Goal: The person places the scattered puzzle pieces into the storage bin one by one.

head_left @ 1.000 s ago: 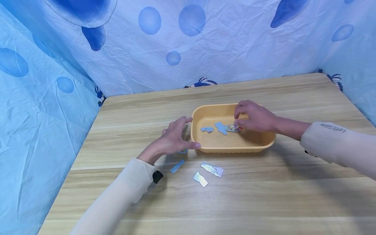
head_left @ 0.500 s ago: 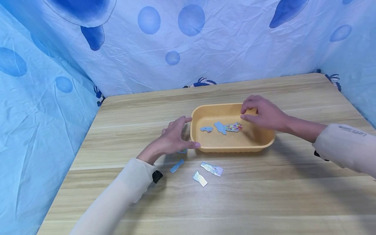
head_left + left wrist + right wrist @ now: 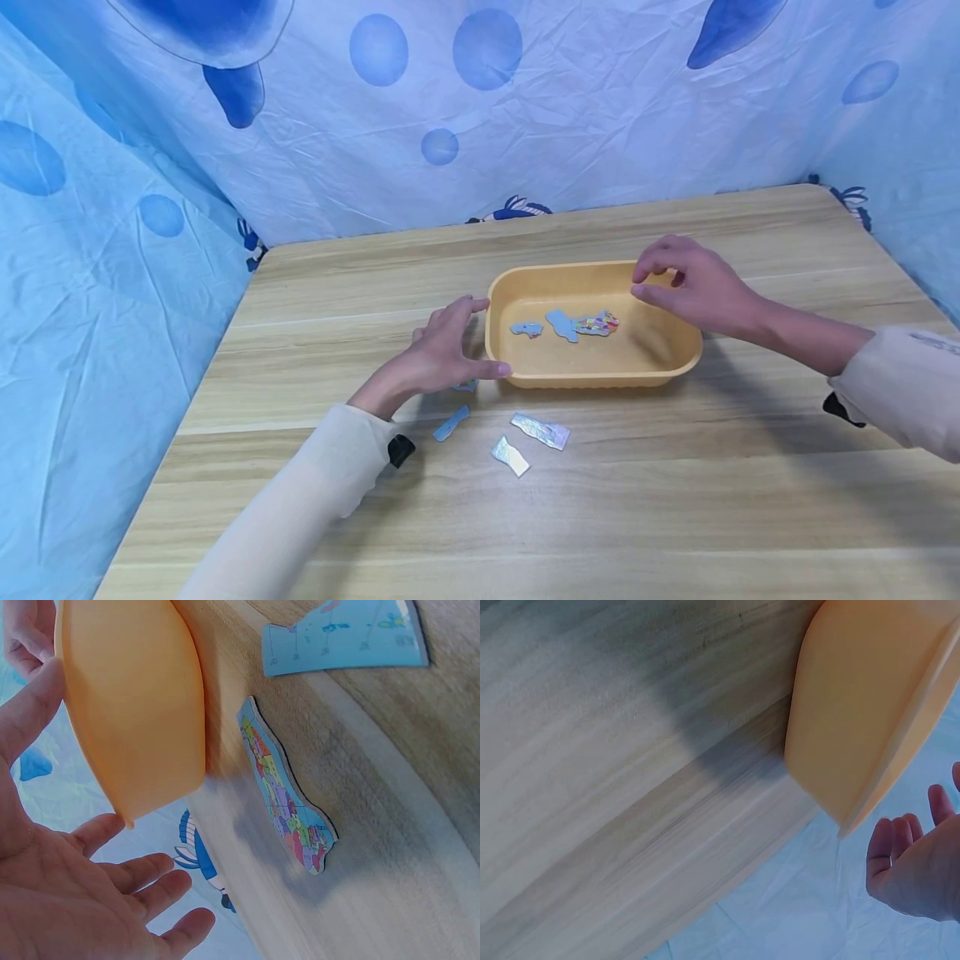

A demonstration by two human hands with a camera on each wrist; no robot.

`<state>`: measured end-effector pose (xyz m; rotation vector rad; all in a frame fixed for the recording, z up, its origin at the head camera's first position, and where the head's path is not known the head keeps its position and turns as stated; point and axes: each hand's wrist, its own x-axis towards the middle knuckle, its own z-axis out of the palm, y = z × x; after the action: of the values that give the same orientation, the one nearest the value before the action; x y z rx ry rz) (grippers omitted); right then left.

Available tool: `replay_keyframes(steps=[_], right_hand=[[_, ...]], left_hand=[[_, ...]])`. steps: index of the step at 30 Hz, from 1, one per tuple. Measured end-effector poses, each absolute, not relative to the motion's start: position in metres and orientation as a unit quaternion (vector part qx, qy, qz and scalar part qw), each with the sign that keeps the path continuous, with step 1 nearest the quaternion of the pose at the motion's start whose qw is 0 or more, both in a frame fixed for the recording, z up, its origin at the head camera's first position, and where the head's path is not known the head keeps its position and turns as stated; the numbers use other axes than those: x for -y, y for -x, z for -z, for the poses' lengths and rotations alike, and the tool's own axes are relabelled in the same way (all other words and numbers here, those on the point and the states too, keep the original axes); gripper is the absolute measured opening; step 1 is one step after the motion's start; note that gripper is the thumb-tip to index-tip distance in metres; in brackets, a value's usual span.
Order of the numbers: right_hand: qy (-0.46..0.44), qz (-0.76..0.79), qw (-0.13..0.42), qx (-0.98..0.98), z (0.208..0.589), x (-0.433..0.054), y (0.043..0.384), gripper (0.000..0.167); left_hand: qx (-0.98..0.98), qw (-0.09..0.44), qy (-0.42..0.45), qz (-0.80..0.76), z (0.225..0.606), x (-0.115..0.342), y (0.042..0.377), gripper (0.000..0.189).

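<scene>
My left hand touches the left end of the shallow orange-yellow tray, thumb and index finger spread along its rim and the other fingers extended in the left wrist view. My right hand hovers over the tray's right end, fingers loosely bent, thumb and index apart, nothing between them. Inside the tray lie a small blue jigsaw piece, a plain blue piece and a colourful map-printed piece; these last two meet edge to edge. Another map-printed jigsaw piece lies on the table beside my left hand, mostly hidden in the head view.
On the wooden table, in front of the tray, are a narrow blue piece and two shiny pale pieces, one longer and one shorter. A blue patterned cloth hangs behind and at both sides.
My right hand has let go of the map-printed piece and drawn back, up and to the right, leaving it beside the plain blue piece. My left hand has stayed at the rim.
</scene>
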<state>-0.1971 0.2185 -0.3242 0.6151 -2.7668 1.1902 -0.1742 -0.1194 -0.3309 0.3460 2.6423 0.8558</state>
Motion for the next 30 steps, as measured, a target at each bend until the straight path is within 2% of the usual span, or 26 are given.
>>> replay_keyframes(steps=[14, 30], right_hand=[[-0.168, -0.407, 0.034, 0.897, 0.326, -0.237, 0.179, 0.023], [-0.126, -0.392, -0.027, 0.911, 0.338, -0.267, 0.155, 0.062]], left_hand=[[-0.93, 0.17, -0.122, -0.303, 0.332, 0.119, 0.174, 0.096], [-0.93, 0.174, -0.116, -0.304, 0.332, 0.119, 0.174, 0.095]])
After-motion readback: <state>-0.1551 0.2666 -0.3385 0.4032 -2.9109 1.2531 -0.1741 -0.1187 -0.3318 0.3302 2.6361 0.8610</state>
